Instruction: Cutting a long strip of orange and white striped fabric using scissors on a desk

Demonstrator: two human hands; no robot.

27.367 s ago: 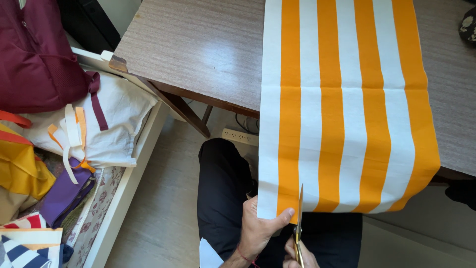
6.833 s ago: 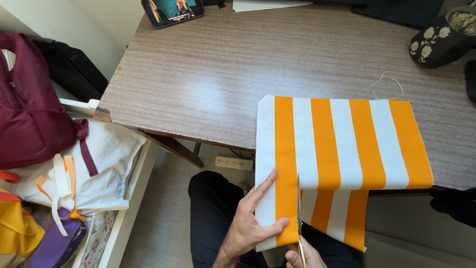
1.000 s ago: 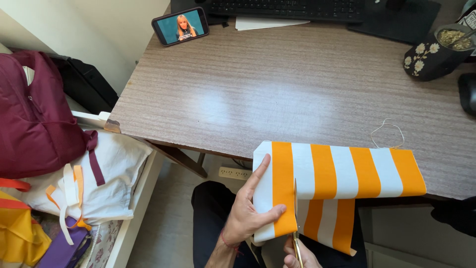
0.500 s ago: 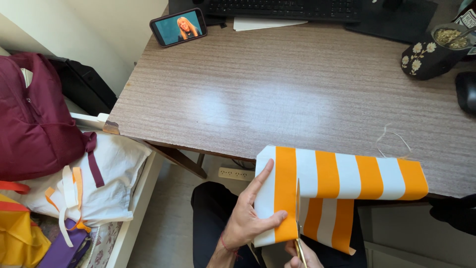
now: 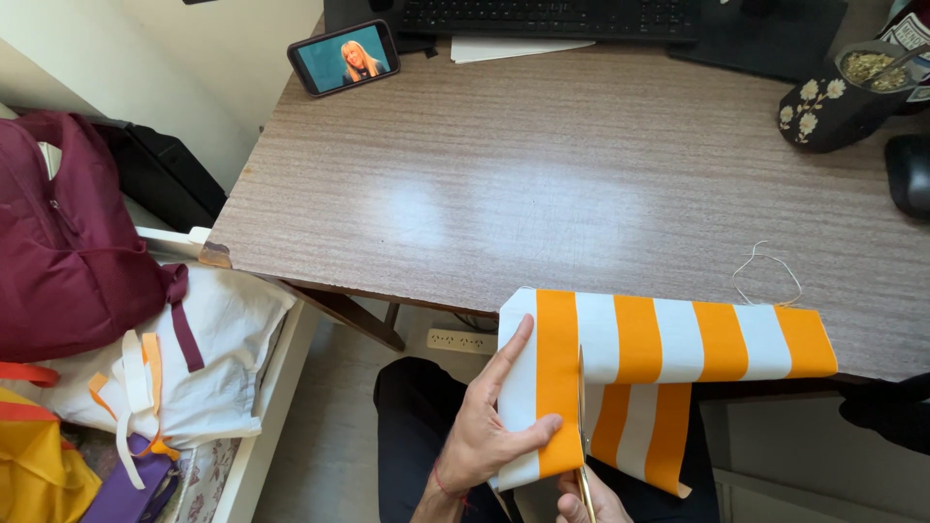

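An orange and white striped cloth lies folded over the near edge of the wooden desk, part of it hanging down. My left hand grips its left white and orange strip, thumb on top. At the bottom edge of the view my right hand holds scissors, whose blades run up into the cloth along an orange stripe. Most of the right hand is out of view.
A phone showing a video leans at the desk's back left, beside a keyboard. A dark flowered cup and a mouse stand at the right. A loose thread lies near the cloth. Bags and cloths pile up at left.
The cut has run further up the orange stripe since long ago. Over the last second the cloth shifted slightly toward me and the view tilted; both hands keep their grip.
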